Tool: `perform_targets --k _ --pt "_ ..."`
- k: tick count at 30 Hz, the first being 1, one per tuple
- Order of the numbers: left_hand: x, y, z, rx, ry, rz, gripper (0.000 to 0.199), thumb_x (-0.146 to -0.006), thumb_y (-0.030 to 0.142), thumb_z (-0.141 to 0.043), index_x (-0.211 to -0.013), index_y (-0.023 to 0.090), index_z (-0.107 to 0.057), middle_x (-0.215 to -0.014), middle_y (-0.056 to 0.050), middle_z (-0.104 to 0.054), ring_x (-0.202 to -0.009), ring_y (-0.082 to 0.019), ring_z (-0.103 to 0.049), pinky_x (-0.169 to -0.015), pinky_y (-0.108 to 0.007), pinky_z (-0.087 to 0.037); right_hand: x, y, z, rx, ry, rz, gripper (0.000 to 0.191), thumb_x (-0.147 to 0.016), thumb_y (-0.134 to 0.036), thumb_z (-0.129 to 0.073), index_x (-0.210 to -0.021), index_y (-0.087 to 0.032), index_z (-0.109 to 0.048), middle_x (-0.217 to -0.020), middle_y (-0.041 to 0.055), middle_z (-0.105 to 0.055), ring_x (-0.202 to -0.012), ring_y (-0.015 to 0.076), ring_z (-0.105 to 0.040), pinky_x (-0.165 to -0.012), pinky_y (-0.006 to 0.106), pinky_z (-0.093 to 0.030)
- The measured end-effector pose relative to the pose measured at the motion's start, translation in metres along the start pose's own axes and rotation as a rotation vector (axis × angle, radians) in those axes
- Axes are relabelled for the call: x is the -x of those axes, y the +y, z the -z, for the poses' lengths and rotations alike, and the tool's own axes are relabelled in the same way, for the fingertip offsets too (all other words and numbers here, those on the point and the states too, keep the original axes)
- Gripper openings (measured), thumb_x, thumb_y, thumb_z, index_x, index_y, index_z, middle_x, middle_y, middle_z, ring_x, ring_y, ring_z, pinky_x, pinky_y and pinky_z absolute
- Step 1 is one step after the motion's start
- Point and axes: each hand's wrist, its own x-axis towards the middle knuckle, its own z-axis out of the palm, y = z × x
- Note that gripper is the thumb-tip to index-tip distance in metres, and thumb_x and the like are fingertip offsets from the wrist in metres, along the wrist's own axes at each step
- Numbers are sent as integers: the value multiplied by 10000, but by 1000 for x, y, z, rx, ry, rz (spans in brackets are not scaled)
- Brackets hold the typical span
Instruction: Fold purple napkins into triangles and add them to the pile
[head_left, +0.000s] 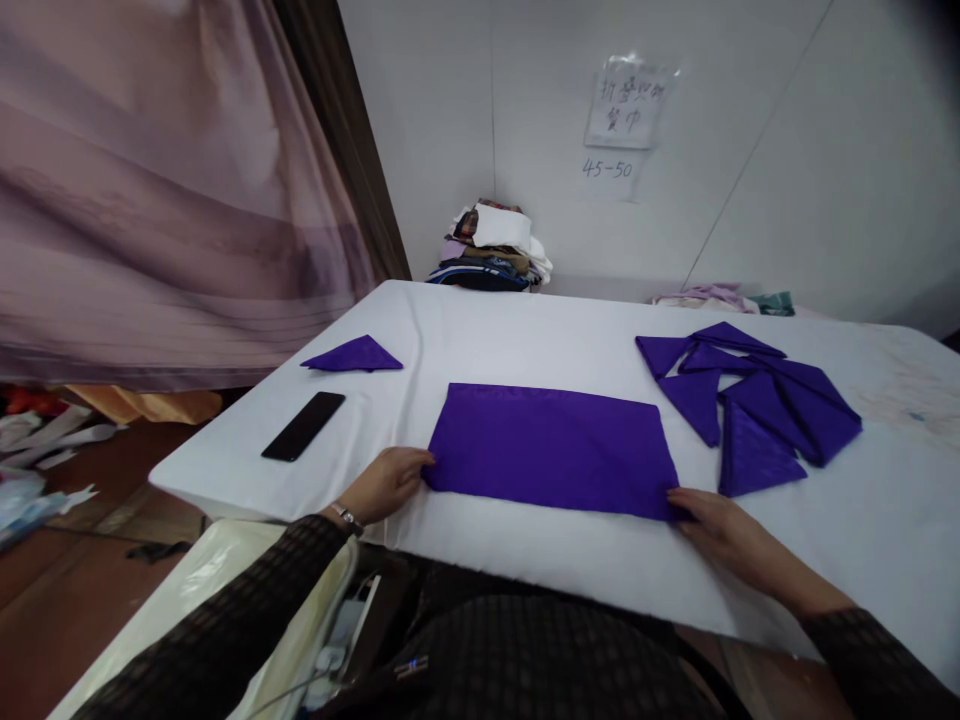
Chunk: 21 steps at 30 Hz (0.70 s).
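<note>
A purple cloth napkin (555, 450) lies flat on the white-covered table (510, 345) in front of me, folded to a wide rectangle. My left hand (386, 482) pinches its near left corner between thumb and fingers. At the near right corner, my right hand (716, 525) grips the edge in the same way. To the right sit several purple napkins folded into triangles (761, 405), overlapping in a loose pile. One more folded purple napkin (360, 355) rests alone at the left.
A black phone (304, 427) lies near the table's left edge. Stacked clothes (491, 250) stand beyond the far edge, with more fabric (712, 297) at the far right. A pale curtain (165, 180) hangs at left. Handwritten paper signs (626, 105) are on the wall.
</note>
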Motion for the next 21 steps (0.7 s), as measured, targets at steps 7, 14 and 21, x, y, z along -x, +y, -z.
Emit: perform_targets --k 7,14,21 --pt "-94 24 -26 -96 -31 -18 427 -893 388 -401 -1231 174 -550 -1367 -111 -495 -1289 -237 -414 -1080 -423 -317 -98 -83 0 -44 -49 138 546 -888 -478 -404 -1348 -190 -467 -1425 105 -414 -1342 263 -325 -1094 462 -277" --pt "-151 18 -67 -247 -153 173 667 -891 576 -313 -1406 153 -335 -1509 -130 -255 -1398 -285 -177 -1107 -540 -151 -194 -115 -61 74 -176 64 707 -902 -582 -287 -1438 -120 -287 -1515 149 -215 -1405 276 -128 -1106 513 -129" --pt "-155 5 -69 -234 -160 172 688 -881 612 -269 -1423 191 -310 -1518 -101 -242 -1404 -277 -159 -1111 -529 -134 -197 -68 -54 159 -138 -150 749 -891 -635 -195 -1436 -128 -285 -1526 149 -180 -1407 289 -94 -1094 534 -99"
